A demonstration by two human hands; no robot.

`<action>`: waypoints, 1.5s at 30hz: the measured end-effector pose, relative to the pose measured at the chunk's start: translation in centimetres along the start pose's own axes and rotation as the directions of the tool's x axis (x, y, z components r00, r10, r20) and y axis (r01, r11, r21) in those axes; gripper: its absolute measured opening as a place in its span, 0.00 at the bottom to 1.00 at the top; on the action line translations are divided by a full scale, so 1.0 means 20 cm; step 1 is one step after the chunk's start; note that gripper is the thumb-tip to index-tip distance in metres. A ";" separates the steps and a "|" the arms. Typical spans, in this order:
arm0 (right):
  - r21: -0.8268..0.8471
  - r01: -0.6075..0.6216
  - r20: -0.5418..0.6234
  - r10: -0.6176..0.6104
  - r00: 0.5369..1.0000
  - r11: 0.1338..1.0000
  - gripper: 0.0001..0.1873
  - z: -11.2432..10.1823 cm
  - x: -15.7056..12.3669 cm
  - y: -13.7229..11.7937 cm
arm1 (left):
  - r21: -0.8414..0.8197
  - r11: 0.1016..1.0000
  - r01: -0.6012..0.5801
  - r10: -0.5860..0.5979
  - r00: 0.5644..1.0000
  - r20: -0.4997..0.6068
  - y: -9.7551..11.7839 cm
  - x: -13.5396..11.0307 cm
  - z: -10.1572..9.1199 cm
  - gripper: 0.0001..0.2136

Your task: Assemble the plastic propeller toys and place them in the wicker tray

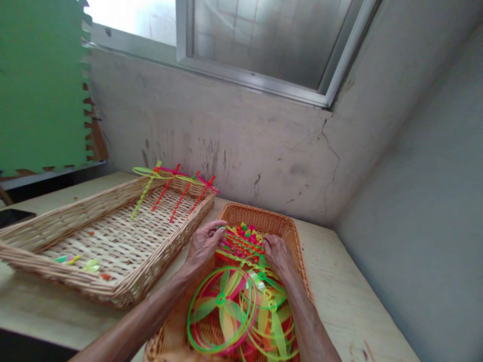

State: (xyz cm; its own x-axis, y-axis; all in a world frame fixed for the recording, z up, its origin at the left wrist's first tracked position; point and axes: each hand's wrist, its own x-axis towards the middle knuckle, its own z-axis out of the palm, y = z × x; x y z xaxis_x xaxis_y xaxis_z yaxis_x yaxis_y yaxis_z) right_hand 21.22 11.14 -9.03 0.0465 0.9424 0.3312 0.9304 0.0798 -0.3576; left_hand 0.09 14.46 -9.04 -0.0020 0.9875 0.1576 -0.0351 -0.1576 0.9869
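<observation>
My left hand [205,245] and my right hand [278,255] rest on a heap of brightly coloured plastic sticks [241,246] in an orange wicker basket [256,213]. Below them, green and pink ringed plastic propellers [221,306] lie stacked. Whether either hand grips a stick is hidden by the fingers. To the left stands a wider pale wicker tray [181,236], and several red twisted sticks [181,201] and one green twisted stick [143,198] lean across its far rim. Small green, yellow and red plastic pieces [75,261] lie on its floor.
Both baskets stand on a pale wooden table [350,301] against a stained, cracked concrete wall [264,151]. A black phone [13,217] lies at the far left edge, behind the tray. A green foam mat [41,85] stands upright at the left, and a window [260,40] is above.
</observation>
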 end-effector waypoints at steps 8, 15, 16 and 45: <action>-0.017 0.118 0.244 -0.110 0.963 0.993 0.10 -0.10 -0.08 -0.14 | -0.066 0.997 0.043 -0.044 0.999 -0.014 0.03 0.00 0.00 0.19; -0.078 0.122 0.311 -0.092 0.946 0.989 0.12 -0.02 -0.11 -0.13 | -0.105 0.994 0.036 -0.040 0.998 -0.038 0.03 -0.01 0.00 0.18; -0.069 0.123 0.302 -0.097 0.948 0.990 0.12 -0.02 -0.11 -0.13 | -0.112 0.993 0.036 -0.041 0.998 -0.042 0.03 0.00 0.00 0.18; 0.986 0.142 -0.034 0.720 0.693 -0.090 0.23 -0.53 -0.63 -0.32 | -0.310 0.918 0.247 -0.100 0.901 0.421 0.25 -0.26 0.03 0.18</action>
State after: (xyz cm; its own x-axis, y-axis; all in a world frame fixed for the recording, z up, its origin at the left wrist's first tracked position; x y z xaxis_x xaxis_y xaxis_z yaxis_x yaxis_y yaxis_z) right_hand 18.65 -4.76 -1.63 0.7149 0.6993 0.0020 -0.4352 0.4471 -0.7814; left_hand 0.62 8.44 -4.87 0.4229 0.9043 0.0581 -0.3429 0.1004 0.9340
